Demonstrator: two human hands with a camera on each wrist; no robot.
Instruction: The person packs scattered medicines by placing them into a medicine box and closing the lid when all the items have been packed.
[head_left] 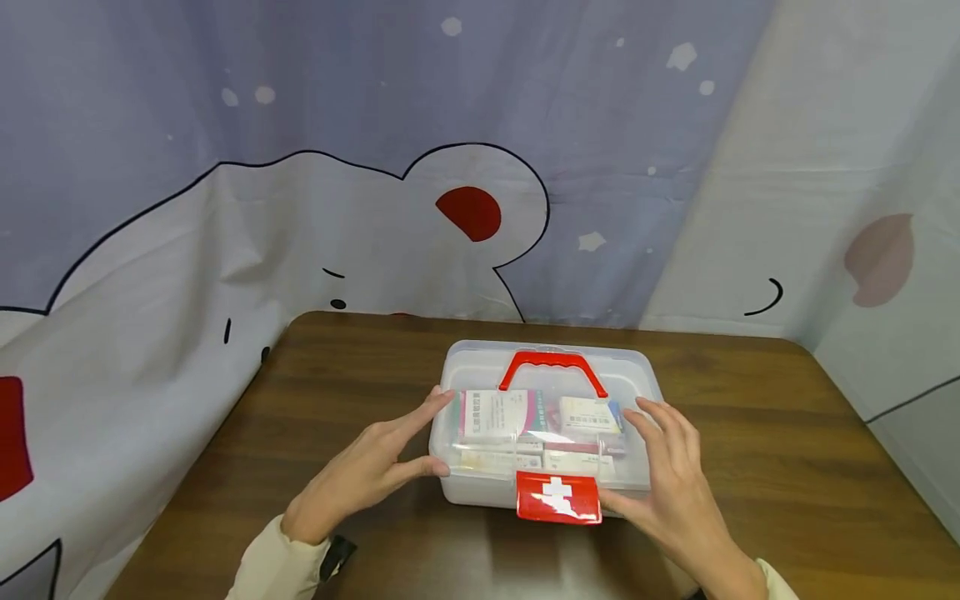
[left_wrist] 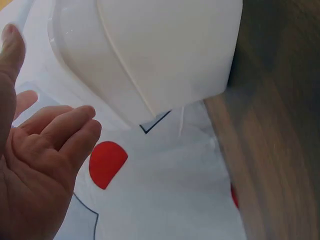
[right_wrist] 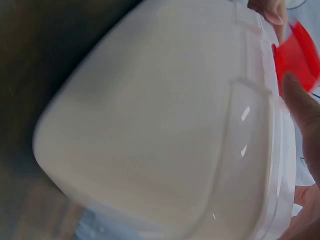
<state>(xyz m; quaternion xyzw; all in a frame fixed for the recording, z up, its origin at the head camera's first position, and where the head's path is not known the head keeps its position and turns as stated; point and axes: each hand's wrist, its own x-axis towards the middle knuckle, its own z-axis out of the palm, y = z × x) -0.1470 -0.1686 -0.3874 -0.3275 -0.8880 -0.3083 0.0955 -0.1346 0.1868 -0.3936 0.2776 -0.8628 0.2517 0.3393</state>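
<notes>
A clear-lidded white plastic first aid box sits on the table in the head view. Its front carries a red latch with a white cross, which sticks outward from the rim. My left hand is at the box's left side, fingers extended and thumb tip by the lid edge. At the right front corner is my right hand, its thumb touching the latch and its fingers spread over the lid's right edge. Through the lid show several medicine boxes. A red carrying handle lies on the lid.
The brown wooden table extends around the box on all sides. Behind and beside it hangs a patterned curtain with cartoon shapes, close against the table's back edge.
</notes>
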